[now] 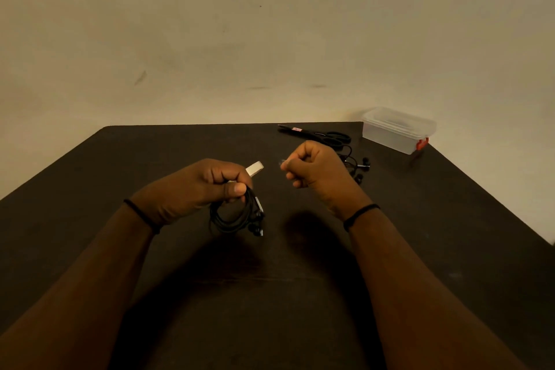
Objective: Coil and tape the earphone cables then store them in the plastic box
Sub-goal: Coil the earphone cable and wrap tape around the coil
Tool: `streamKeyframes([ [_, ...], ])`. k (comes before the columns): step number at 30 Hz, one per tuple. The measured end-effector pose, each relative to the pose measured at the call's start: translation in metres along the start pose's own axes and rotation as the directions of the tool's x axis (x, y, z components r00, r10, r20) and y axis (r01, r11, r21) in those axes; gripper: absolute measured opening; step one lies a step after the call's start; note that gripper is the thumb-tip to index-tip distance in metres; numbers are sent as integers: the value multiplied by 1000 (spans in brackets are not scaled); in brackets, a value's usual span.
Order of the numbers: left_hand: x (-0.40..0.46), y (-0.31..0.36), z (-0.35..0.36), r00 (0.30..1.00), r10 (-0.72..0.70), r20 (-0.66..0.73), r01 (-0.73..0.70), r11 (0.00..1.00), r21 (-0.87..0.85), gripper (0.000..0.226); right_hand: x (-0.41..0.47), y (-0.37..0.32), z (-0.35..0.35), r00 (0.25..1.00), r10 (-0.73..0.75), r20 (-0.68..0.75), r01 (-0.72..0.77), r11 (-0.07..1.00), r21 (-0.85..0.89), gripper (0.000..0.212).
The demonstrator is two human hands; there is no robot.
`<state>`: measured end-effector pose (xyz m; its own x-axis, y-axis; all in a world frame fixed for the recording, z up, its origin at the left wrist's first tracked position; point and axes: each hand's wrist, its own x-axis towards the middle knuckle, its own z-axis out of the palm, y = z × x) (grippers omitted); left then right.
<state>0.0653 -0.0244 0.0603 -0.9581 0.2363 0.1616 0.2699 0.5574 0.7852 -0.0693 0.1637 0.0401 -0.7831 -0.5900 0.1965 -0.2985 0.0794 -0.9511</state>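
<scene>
Left fingers point(222, 180) clamp coil point(237, 216) and tape roll point(254, 167); right fingers point(289, 167) pinch its end, which may tear or twist.

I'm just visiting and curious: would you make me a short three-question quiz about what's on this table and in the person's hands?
1. True or false: the scissors lie inside the plastic box.
2. Which hand grips the coiled earphone cable? A) left hand B) right hand C) neither
3. Fill in: the loose earphones on the table lie just behind the ____ hand.

Key
1. False. They lie on the table, beside the box.
2. A. The left hand also holds a tape roll, while the right hand's fingers seem to pinch a thin strip, too blurred to confirm.
3. right
</scene>
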Motion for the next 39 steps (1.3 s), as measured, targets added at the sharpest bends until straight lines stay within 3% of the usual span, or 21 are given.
streamKeyframes([
  [7,2,0,3,1000,7,21,-7,1000,1,15,-4,-3,4,998,-47,31,44,993,107,14],
  [14,2,-2,2,1000,8,15,-8,1000,3,18,-4,-8,0,996,-5,86,-30,916,400,14],
  [20,4,-6,4,999,-6,-36,7,1000,23,21,-4,-10,-1,995,16,99,-59,895,443,14],
  [23,6,-9,6,996,-7,-89,12,998,59,23,-5,-11,0,997,18,79,-46,928,371,17],
  [27,9,-12,11,988,-67,-140,77,995,66,18,-5,-8,6,1000,-3,16,1,998,65,19],
  [31,14,-14,21,970,-171,-175,195,972,131,21,-5,-4,12,999,-38,3,38,990,-135,17],
  [35,23,-23,32,962,-122,-244,208,906,369,22,-4,-2,10,998,-67,-14,61,961,-271,19],
  [39,28,-27,35,897,-131,-423,318,855,410,6,-5,-4,10,994,-107,-18,94,933,-348,19],
])
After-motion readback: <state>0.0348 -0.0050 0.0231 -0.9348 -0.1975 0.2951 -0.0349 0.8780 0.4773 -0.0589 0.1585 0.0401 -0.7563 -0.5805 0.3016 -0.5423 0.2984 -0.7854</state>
